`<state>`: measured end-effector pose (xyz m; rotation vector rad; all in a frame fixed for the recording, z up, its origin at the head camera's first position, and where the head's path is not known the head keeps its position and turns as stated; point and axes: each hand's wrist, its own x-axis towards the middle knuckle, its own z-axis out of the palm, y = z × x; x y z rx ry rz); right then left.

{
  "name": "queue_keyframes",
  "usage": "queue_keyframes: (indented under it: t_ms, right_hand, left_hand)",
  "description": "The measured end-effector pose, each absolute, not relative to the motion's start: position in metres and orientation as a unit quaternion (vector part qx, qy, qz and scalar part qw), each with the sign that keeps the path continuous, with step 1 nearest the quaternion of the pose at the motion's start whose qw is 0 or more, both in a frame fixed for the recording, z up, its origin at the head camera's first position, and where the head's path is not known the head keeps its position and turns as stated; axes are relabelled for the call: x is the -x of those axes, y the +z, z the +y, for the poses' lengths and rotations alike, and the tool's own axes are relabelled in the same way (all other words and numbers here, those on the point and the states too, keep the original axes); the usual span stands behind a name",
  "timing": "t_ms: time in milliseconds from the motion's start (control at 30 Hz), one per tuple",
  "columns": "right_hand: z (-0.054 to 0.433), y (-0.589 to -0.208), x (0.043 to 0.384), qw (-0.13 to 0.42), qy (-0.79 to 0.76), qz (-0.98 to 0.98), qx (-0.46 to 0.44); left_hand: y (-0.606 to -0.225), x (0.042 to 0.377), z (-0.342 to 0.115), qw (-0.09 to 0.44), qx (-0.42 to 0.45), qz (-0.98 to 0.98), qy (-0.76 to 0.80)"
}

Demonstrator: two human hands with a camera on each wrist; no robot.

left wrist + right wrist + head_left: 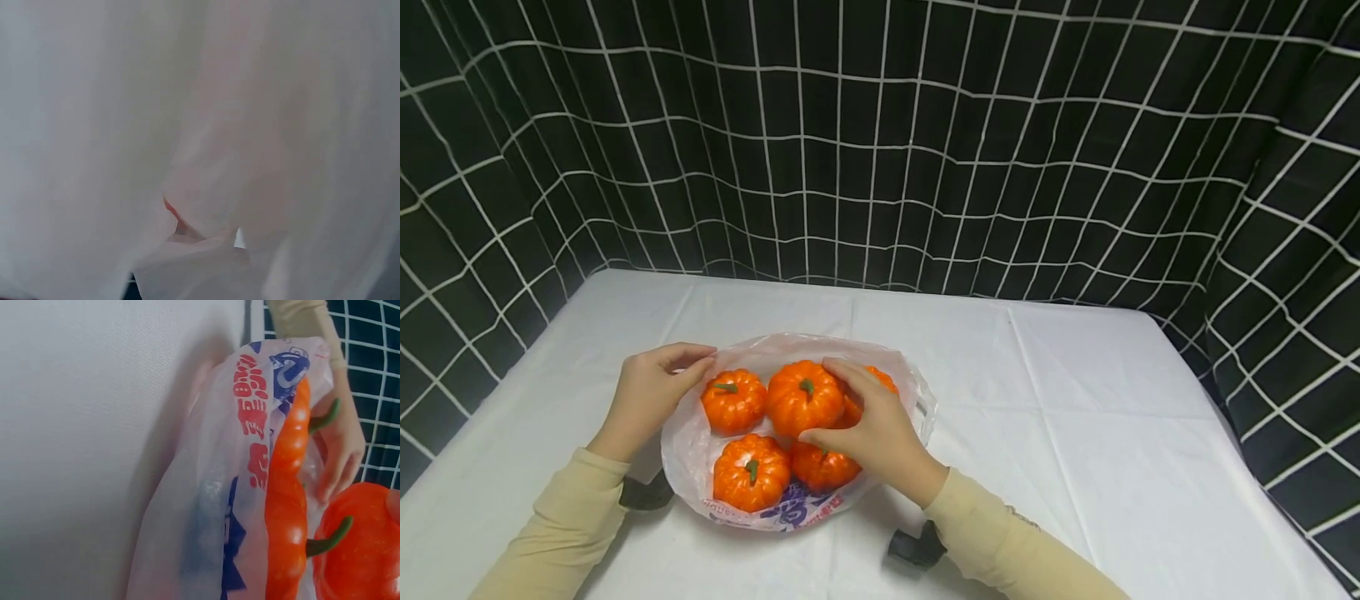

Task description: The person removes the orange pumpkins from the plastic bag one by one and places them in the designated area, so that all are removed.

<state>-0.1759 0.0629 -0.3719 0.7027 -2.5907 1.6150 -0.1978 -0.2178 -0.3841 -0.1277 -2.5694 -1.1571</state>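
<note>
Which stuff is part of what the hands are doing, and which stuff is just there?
Part of the job:
Plastic bag, the left hand at its rim
Orange pumpkin, held by the right hand
Other pumpkins, inside the bag

Just there:
White tablecloth
Black backdrop with white grid lines
Dark gadgets by the wrists

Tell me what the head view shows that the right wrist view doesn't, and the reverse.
Head view only: the right sleeve and the black device beside it.
Right wrist view only: the red characters on the plastic bag as one clear column.
Both: the plastic bag, orange pumpkins, left hand, left sleeve, white tablecloth and gridded black backdrop.
</note>
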Motion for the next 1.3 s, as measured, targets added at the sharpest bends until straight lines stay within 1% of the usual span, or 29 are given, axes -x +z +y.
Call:
queue_keyframes:
  t_ms: [233,567,1300]
  right_hand:
    - [0.080,-0.366,0.171,0.023,0.521,-0.829,-0.199]
    - [0.106,-0.359,0.169,0.043,0.541,-0.816,-0.200]
    - [0.166,-0.354,0.171,0.105,0.524,-0.835,-0.133]
  left_hand:
    - [-0.386,0.198,-0.216,0.161,0.045,-0.900,-0.403]
    - [-0.383,0.197,-0.216,0.150,0.036,-0.901,-0.406]
    - [-0.382,0.195,-0.215,0.163,0.031,-0.897,-0.409]
